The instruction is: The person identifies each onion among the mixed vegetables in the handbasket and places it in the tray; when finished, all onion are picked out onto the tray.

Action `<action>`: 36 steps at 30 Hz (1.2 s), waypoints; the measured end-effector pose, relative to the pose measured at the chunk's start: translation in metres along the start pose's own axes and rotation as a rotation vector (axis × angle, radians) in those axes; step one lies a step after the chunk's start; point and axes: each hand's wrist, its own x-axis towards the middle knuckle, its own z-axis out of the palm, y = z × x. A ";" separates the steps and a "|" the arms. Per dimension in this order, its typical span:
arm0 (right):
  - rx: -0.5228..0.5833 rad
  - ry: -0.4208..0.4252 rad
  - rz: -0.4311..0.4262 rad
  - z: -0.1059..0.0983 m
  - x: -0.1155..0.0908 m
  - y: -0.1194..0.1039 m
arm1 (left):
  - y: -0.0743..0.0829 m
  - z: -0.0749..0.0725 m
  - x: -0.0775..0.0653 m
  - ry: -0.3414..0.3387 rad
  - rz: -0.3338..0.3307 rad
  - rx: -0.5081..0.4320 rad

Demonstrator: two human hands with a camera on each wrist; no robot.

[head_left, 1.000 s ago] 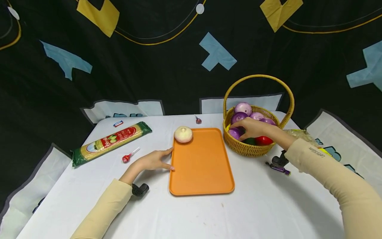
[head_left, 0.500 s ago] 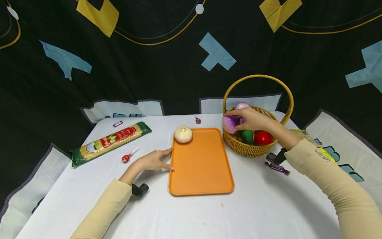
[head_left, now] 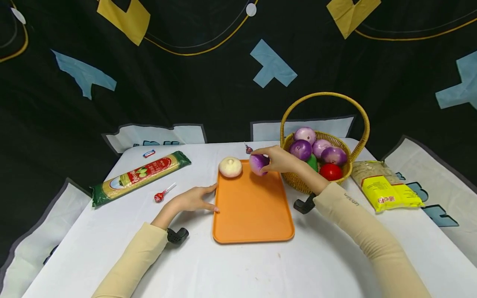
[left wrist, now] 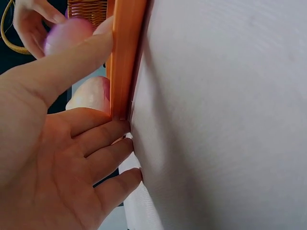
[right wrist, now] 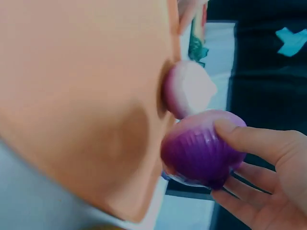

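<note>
Moved since the earlier frame: right hand (head_left: 277, 159) and held onion (head_left: 258, 164), both gone from the basket (head_left: 296, 182) to a place over the far part of the orange tray (head_left: 253, 215). Onion: purple, one, above the tray, its shadow on the surface below; near the pale bulb (head_left: 230, 167), with a gap between them in the head view. Right fingers: thumb on one side, fingertips on the other, pinching the onion. Left hand (head_left: 193, 200): unmoved, at the tray's left edge; thumb and fingers spread and extended, thumb resting on the rim, fingertips against the side. Pale bulb: one, whitish above, purple lower down, at the tray's far left corner. Basket: wicker, tall looped handle, right of the tray; contents visible, four purple onions (head_left: 301, 150), one tomato (head_left: 331, 171), and a green item (head_left: 312, 162) partly hidden. Right of the basket: one yellow bag (head_left: 385, 186), lying flat. Left of the tray: one long packet (head_left: 141, 178), green at both ends, set aslant; one red lollipop (head_left: 159, 197), nearer the left hand; one small wrapped sweet (head_left: 149, 153), beyond the packet. Behind the tray: one dark lollipop (head_left: 249, 149). Ground: white cloth (head_left: 242, 269).
</note>
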 end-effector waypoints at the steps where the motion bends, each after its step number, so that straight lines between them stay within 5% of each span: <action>1: -0.010 -0.011 0.013 0.004 0.004 0.002 | 0.000 0.000 0.000 -0.002 -0.004 -0.002; 8: -0.035 -0.065 0.108 0.017 0.025 0.012 | 0.001 -0.001 0.000 -0.004 -0.015 0.003; 24: -0.105 -0.138 0.118 0.017 0.030 0.007 | 0.002 -0.001 0.000 -0.005 -0.019 0.013; 36: -0.085 -0.072 0.039 -0.016 -0.013 -0.006 | 0.001 -0.001 0.001 -0.004 -0.023 0.022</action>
